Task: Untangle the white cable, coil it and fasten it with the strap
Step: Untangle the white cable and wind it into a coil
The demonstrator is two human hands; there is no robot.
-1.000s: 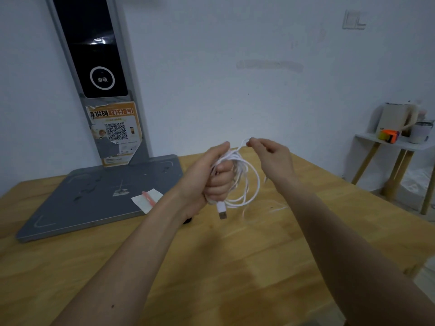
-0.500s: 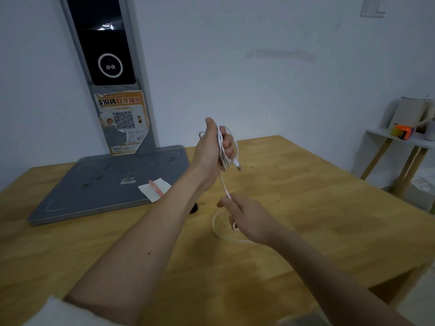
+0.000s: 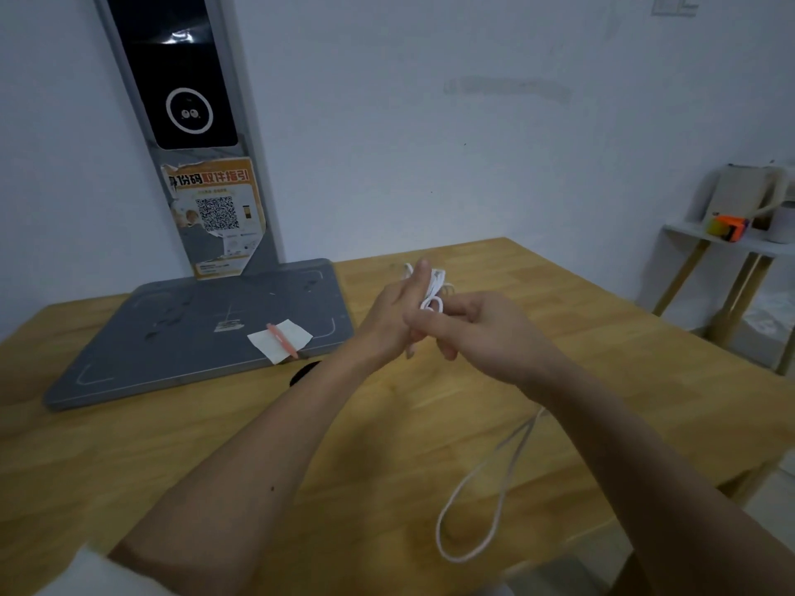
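Inspector: Presently the left hand (image 3: 393,314) holds a bundle of the white cable (image 3: 431,290) above the wooden table (image 3: 537,294), fingers raised with turns lying against them. The right hand (image 3: 486,326) sits just beside it, fingers curled and pinching the cable at the bundle.

Assessor: And the slack?

Inspector: A long loop hangs below the right forearm, toward the person. It should be fed in evenly, each turn matching the last, with no twist carried in.

Assessor: The strap?

Inspector: Possibly the dark object (image 3: 303,372) just beyond the left forearm; it is too obscured to tell.
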